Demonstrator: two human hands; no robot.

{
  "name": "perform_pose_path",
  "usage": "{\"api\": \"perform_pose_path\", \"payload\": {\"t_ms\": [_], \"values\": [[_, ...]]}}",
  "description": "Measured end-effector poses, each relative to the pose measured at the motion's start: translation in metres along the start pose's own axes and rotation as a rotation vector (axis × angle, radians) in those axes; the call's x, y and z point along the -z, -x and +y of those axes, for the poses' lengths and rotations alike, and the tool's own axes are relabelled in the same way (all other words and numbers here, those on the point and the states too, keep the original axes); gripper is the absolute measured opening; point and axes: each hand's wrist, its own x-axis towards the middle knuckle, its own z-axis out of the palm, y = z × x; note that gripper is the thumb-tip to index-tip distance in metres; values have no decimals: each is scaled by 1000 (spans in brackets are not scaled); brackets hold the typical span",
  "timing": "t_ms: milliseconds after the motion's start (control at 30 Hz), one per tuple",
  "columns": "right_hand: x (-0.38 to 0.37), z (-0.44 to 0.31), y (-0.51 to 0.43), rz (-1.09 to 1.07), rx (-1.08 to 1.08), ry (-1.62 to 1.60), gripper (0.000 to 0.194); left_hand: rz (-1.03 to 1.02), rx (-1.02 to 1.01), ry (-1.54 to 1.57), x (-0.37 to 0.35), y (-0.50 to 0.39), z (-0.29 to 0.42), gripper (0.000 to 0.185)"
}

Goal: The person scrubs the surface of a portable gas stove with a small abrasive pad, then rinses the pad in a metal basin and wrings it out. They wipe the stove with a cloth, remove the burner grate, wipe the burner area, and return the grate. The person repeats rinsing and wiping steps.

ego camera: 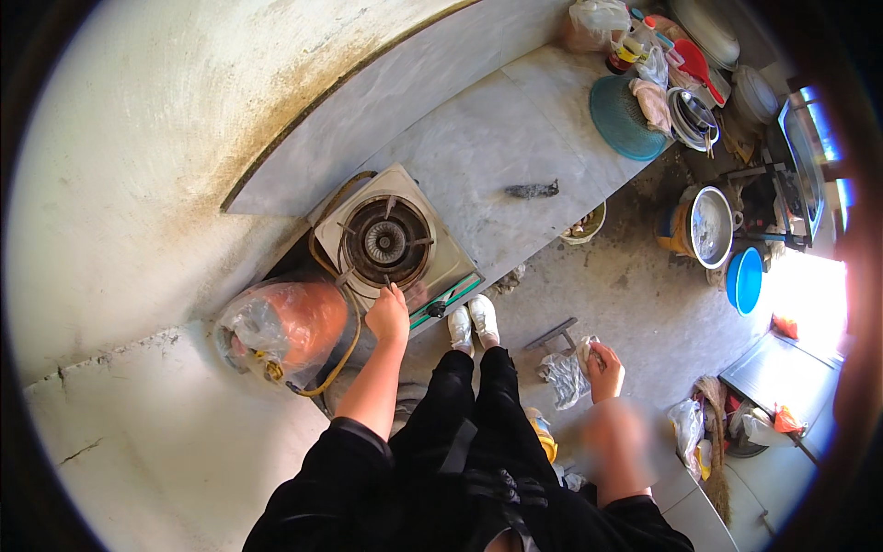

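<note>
A single-burner gas stove (448, 259) stands on the grey counter. Its round burner (386, 243) has a rusty ring pan support with several prongs. My left hand (388, 316) reaches over the stove's near corner, fingers closed at the front prong (388, 280) of that support. Right of the stove's front edge is its black control knob (436, 309). Out over the floor, my right hand (606, 369) pinches a small pale cloth (585, 353). A crumpled clear plastic bag (566, 381) shows just beside the cloth; whether it touches the hand I cannot tell.
An orange gas cylinder (310, 324) under clear plastic stands left, its yellow hose (336, 372) running to the stove. A dark charred piece (531, 190) lies on the counter (476, 165). Beyond are a teal basket (621, 121), a metal basin (712, 228) and a blue basin (745, 281).
</note>
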Motion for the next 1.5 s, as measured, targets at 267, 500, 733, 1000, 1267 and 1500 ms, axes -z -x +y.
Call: {"api": "perform_pose_path", "payload": {"t_ms": [267,500,733,1000,1267,1500], "values": [[17,14,19,-6,-65,69,28,27,41,57,-48,9,-5,40],[24,28,37,-12,-83,110,28,97,64,103,-66,5,-11,38],[19,21,45,-34,-63,109,27,36,-22,69,-67,-9,-22,38],[17,5,44,-28,-53,109,27,47,-99,-8,-65,-12,-17,38],[26,23,59,8,-94,105,28,-321,-117,41,-13,-20,-11,62],[49,72,95,75,-198,51,28,-326,-64,50,57,1,-26,72]]}}
